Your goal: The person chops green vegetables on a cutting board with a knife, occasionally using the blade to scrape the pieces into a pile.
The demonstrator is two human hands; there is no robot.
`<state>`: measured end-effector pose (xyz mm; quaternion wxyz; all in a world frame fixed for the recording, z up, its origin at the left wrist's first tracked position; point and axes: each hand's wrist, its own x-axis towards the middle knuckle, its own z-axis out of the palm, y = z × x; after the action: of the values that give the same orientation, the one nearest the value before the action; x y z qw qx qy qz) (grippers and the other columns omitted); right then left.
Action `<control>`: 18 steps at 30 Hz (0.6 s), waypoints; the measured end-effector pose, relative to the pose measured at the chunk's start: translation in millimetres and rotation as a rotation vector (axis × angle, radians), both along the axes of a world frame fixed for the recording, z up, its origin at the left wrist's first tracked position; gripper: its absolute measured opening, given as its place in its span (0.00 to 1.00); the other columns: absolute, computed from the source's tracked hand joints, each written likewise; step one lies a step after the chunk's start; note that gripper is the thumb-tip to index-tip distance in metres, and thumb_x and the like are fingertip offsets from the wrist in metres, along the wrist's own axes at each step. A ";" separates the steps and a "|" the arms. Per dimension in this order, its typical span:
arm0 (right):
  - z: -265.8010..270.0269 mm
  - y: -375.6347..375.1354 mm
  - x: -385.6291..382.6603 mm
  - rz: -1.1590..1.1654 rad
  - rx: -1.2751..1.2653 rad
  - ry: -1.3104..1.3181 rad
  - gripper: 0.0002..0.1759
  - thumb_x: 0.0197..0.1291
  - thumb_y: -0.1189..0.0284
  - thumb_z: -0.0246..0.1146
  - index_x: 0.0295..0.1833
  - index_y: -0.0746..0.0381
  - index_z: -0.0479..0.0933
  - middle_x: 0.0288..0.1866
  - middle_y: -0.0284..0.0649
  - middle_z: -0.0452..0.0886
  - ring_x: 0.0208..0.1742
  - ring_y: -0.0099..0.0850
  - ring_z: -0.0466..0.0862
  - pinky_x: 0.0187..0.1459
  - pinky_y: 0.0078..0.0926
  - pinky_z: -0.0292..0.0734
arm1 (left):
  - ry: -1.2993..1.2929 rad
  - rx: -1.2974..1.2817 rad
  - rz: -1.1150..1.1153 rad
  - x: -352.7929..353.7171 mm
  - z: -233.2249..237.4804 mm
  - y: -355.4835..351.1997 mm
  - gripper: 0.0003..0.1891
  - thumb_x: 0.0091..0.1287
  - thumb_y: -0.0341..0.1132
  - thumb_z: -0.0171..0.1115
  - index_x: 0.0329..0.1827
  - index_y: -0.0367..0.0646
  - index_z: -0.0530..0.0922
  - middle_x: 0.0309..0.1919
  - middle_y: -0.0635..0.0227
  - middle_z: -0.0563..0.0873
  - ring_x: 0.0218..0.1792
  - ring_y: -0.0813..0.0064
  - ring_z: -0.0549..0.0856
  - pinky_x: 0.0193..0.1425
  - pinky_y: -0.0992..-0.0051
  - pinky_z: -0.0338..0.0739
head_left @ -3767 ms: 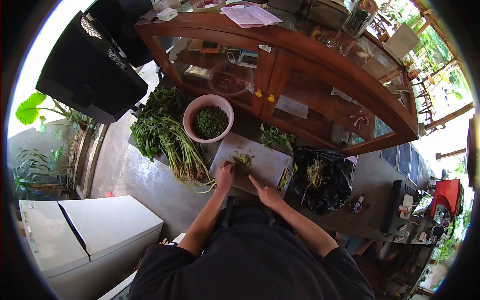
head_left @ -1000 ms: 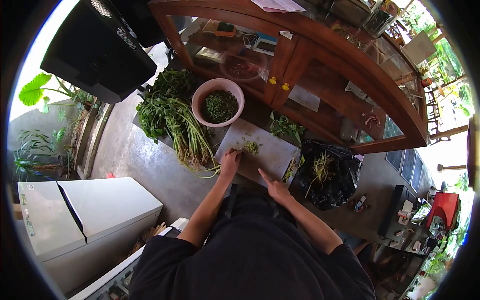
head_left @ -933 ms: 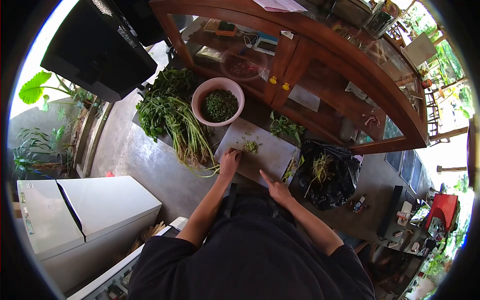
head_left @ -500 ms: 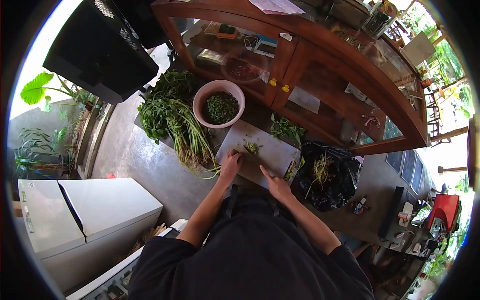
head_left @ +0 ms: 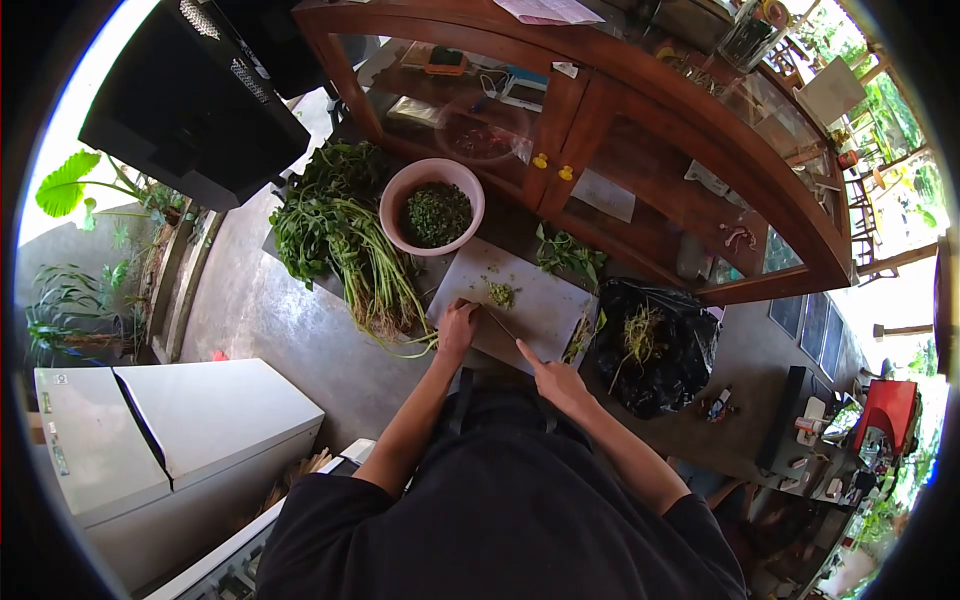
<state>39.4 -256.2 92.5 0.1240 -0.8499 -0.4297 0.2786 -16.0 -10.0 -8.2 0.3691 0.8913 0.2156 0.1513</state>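
A pale cutting board (head_left: 545, 290) lies before me with a small heap of chopped greens (head_left: 500, 293) near its middle. My right hand (head_left: 557, 380) is closed round a knife (head_left: 502, 326), index finger stretched along it, and the thin blade points toward my left hand. Curled at the board's left edge, my left hand (head_left: 457, 325) has its fingers bent together; what they hold is hidden. A large bunch of leafy stems with roots (head_left: 375, 275) lies to the left. Behind the board stands a pink bowl (head_left: 386, 212) holding cut green leaves (head_left: 437, 214).
Loose leafy sprigs (head_left: 570, 252) lie at the board's far right. Trimmed roots (head_left: 640, 335) rest on a black plastic bag (head_left: 685, 365) to the right. A glass-fronted wooden cabinet (head_left: 560, 130) stands behind. Farther left are a black speaker (head_left: 195, 110) and a white refrigerator (head_left: 220, 410).
The knife blade now shows plainly between my hands. My right hand has shifted slightly down; my left hand stays at the board's left edge. The whole view has moved a little.
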 end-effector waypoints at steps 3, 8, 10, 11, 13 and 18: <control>1.1 2.2 -2.3 0.003 0.016 -0.023 0.47 0.59 0.76 0.54 0.80 0.39 0.42 0.29 0.56 0.83 0.30 0.55 0.85 0.35 0.53 0.80 | 0.011 -0.005 0.004 0.5 1.0 -0.2 0.11 0.58 0.28 0.64 0.44 0.39 0.85 0.41 0.56 0.84 0.48 0.52 0.82 0.52 0.60 0.77; -23.8 10.5 -6.8 -0.034 -0.055 0.029 0.47 0.60 0.78 0.49 0.80 0.37 0.38 0.30 0.58 0.83 0.32 0.56 0.85 0.39 0.55 0.79 | 0.017 0.033 0.008 1.2 10.4 -3.2 0.10 0.58 0.28 0.63 0.42 0.38 0.85 0.41 0.57 0.84 0.46 0.53 0.82 0.51 0.61 0.77; -46.4 15.4 -7.0 -0.045 0.008 0.022 0.47 0.60 0.78 0.49 0.80 0.36 0.37 0.32 0.59 0.83 0.33 0.57 0.85 0.40 0.56 0.79 | 0.004 0.036 0.012 -0.3 5.7 -2.9 0.09 0.59 0.27 0.63 0.42 0.38 0.85 0.40 0.57 0.84 0.46 0.53 0.82 0.51 0.61 0.77; -56.3 16.1 -6.1 -0.057 0.072 0.013 0.47 0.61 0.78 0.48 0.80 0.35 0.36 0.34 0.60 0.83 0.34 0.57 0.85 0.40 0.56 0.79 | -0.011 0.040 0.015 0.5 2.8 -2.4 0.09 0.59 0.27 0.63 0.41 0.37 0.85 0.40 0.57 0.84 0.45 0.53 0.83 0.50 0.61 0.77; -58.2 18.9 -4.3 -0.064 0.035 0.052 0.47 0.61 0.79 0.48 0.80 0.34 0.37 0.35 0.61 0.83 0.35 0.57 0.85 0.41 0.56 0.79 | -0.026 0.052 0.026 1.0 6.6 -3.0 0.09 0.58 0.26 0.63 0.41 0.38 0.85 0.39 0.56 0.85 0.43 0.53 0.83 0.49 0.61 0.78; -44.9 18.2 -2.6 -0.048 -0.029 0.043 0.47 0.62 0.78 0.47 0.80 0.33 0.36 0.37 0.62 0.82 0.37 0.57 0.85 0.42 0.56 0.79 | -0.020 0.048 0.062 0.7 9.5 -5.1 0.08 0.59 0.26 0.63 0.39 0.38 0.86 0.38 0.55 0.85 0.41 0.52 0.84 0.47 0.60 0.78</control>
<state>36.9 -237.9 47.6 0.1276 -0.8555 -0.4023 0.3000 -15.3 -15.1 1.4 0.3449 0.8913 0.2357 0.1764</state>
